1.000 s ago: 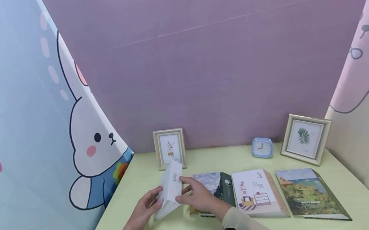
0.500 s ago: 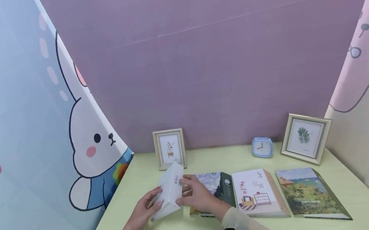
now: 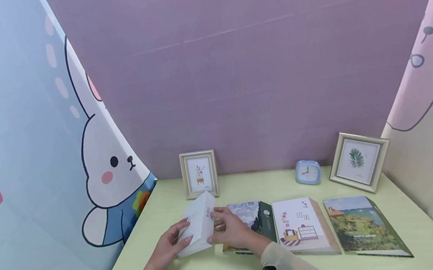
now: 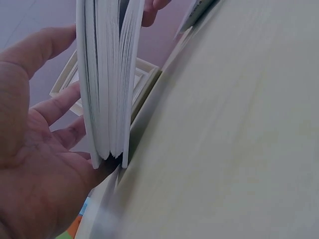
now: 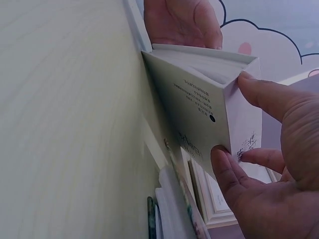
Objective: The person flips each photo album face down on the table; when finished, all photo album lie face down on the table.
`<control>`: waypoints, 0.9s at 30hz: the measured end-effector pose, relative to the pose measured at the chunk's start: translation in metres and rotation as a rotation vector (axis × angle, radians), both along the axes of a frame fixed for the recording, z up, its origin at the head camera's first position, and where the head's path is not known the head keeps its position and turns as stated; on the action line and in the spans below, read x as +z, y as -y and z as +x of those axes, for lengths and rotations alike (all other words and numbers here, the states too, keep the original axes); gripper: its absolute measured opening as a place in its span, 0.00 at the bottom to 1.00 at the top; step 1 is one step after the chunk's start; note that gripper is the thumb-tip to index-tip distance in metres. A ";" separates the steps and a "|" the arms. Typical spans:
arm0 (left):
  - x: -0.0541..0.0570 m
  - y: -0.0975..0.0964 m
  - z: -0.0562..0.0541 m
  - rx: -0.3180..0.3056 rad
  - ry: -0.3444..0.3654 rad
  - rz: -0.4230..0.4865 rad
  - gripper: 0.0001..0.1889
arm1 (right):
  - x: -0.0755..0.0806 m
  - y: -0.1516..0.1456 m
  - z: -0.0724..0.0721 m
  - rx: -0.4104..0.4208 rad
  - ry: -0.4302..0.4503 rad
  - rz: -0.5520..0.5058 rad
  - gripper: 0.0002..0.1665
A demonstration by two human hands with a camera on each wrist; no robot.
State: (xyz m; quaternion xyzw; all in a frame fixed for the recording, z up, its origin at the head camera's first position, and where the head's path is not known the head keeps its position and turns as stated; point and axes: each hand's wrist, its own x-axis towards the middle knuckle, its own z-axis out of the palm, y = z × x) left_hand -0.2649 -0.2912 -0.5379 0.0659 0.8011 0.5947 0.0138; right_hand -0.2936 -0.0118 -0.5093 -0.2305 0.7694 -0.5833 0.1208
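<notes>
A white book (image 3: 197, 227) with dark print on its cover and spine is held tilted between both hands, above the left part of the table. My left hand (image 3: 166, 247) holds its left cover, thumb and fingertips against the board and a finger under the lower edge. On the other side my right hand (image 3: 229, 229) pinches the spine between thumb and fingers. Seen end-on in the left wrist view, the book's pages (image 4: 107, 79) stand slightly fanned between the covers. Small printing marks the back cover (image 5: 194, 109) in the right wrist view.
Right of the hands lie a dark-spined landscape album (image 3: 265, 222), a white album with a furniture drawing (image 3: 301, 225) and a photo album (image 3: 362, 225). Behind stand a plant-pot picture frame (image 3: 183, 175), a blue clock (image 3: 308, 173) and a leaf picture frame (image 3: 383, 151).
The white book has turned slightly, so its left cover faces the head camera more and its faint print shows. Both hands keep their hold in nearly the same place.
</notes>
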 end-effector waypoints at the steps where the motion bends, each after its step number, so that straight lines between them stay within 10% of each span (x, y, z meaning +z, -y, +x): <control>1: 0.000 0.000 0.000 0.002 0.000 -0.007 0.26 | -0.001 0.000 0.000 0.005 0.004 0.002 0.49; 27: 0.002 0.001 0.000 0.032 0.004 -0.073 0.25 | -0.004 0.004 0.001 -0.039 -0.096 0.171 0.54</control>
